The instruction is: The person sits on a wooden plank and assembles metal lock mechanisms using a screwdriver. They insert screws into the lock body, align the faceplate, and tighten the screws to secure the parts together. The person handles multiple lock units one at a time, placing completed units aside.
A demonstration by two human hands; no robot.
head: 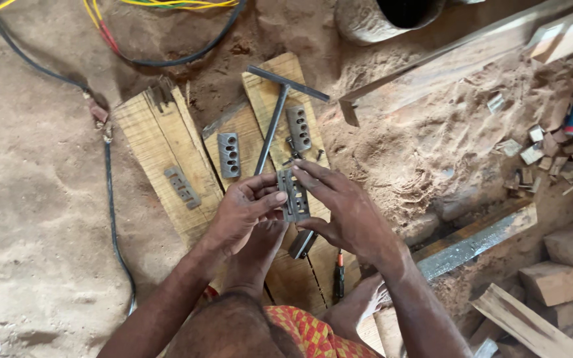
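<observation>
Hands meet at frame centre: left hand [243, 211] and right hand [346, 209] pinch one slotted metal plate [294, 195] between fingertips, above the wooden planks [157, 142]. Risk: the light grip could slip, dropping the plate into the sawdust [426, 142] at 2 o'clock; loose screws [319, 154] at 12 o'clock could scatter.

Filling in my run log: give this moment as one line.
left hand: grips slotted metal plate | right hand: fingers on same plate | wooden boards: three more plates, T-handled bar | ground: sawdust
</observation>
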